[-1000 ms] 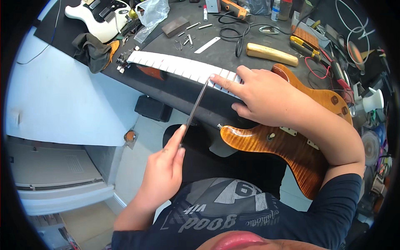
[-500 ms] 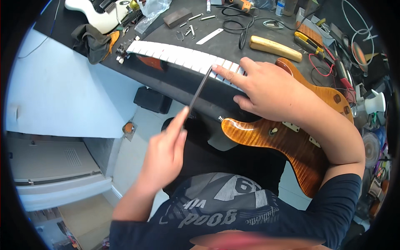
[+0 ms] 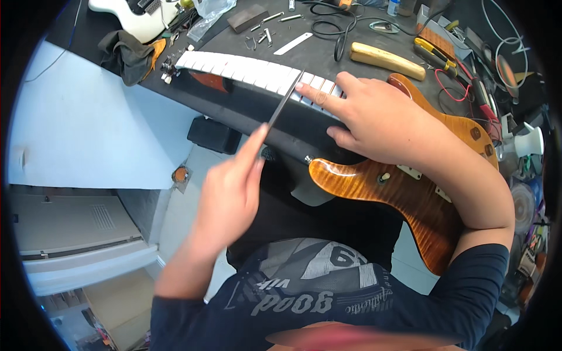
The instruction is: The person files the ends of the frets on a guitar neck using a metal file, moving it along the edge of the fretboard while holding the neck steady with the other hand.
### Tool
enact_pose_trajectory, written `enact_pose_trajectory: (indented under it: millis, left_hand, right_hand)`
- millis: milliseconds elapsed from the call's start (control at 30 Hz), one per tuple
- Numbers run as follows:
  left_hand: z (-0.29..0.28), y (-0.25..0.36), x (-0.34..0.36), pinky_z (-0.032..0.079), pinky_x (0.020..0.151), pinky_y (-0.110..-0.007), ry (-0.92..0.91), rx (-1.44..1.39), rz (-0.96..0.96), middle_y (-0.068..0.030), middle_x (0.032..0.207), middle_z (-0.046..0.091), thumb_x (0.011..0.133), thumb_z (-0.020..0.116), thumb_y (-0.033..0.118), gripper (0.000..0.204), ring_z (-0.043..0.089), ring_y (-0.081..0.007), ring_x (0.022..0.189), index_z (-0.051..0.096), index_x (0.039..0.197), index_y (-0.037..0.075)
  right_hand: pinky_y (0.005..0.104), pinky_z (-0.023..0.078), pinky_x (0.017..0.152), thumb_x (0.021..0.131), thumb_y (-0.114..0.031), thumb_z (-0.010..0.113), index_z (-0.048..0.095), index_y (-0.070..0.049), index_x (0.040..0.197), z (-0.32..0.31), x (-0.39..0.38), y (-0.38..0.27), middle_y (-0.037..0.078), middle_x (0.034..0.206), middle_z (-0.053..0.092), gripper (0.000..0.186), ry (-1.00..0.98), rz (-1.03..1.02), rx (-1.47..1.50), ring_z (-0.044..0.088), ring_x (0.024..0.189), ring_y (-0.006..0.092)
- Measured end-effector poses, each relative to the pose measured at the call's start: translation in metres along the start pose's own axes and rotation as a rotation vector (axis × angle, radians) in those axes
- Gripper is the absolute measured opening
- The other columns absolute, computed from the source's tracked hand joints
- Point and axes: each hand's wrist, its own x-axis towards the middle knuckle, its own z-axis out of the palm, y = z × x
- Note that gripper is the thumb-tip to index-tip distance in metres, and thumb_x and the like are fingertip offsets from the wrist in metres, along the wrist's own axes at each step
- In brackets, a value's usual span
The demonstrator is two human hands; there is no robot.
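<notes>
An amber flame-top electric guitar (image 3: 410, 193) lies across the dark workbench (image 3: 328, 50), its neck (image 3: 246, 69) covered in white tape strips. My left hand (image 3: 228, 196) grips a thin metal file (image 3: 285, 100) whose tip rests on the taped fretboard. My right hand (image 3: 374, 117) lies flat on the neck where it meets the body, forefinger stretched toward the file's tip.
On the bench: a wooden block (image 3: 386, 59), black cable (image 3: 333, 26), dark rag (image 3: 130, 54), white guitar (image 3: 137, 14), small metal parts (image 3: 263, 35), pliers (image 3: 436, 52). A white cabinet (image 3: 76, 234) stands lower left, a dark box (image 3: 213, 134) under the bench.
My left hand has pushed forward and up, sliding the file along the taped fretboard. My right hand stays on the neck.
</notes>
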Motion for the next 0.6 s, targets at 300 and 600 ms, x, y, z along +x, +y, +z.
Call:
enact_pose_trajectory:
  millis: [300,600]
  left_hand:
    - [0.002,-0.001,0.000,0.059,0.079,-0.050,-0.039,-0.007,-0.029,-0.0295,0.103,0.075,0.104,0.065,-0.001,0.054,0.074,-0.0492,0.091,0.058,0.157,0.006]
    - [-0.025,0.006,-0.032,0.045,0.063,-0.026,0.012,-0.284,-0.252,-0.0048,0.085,0.063,0.111,0.053,0.001,0.049,0.051,-0.0077,0.065,0.058,0.160,0.002]
  right_hand:
    - [0.0454,0.061,0.088,0.104,-0.029,0.069,0.050,-0.023,0.168,0.005,-0.003,0.008,0.020,0.114,0.066,0.068,0.026,0.009,-0.007,0.073,0.099,0.0357]
    - [0.0465,0.058,0.093,0.102,-0.029,0.074,0.043,-0.026,0.171,-0.008,-0.001,0.002,0.018,0.119,0.061,0.076,-0.069,0.052,0.024,0.070,0.106,0.0351]
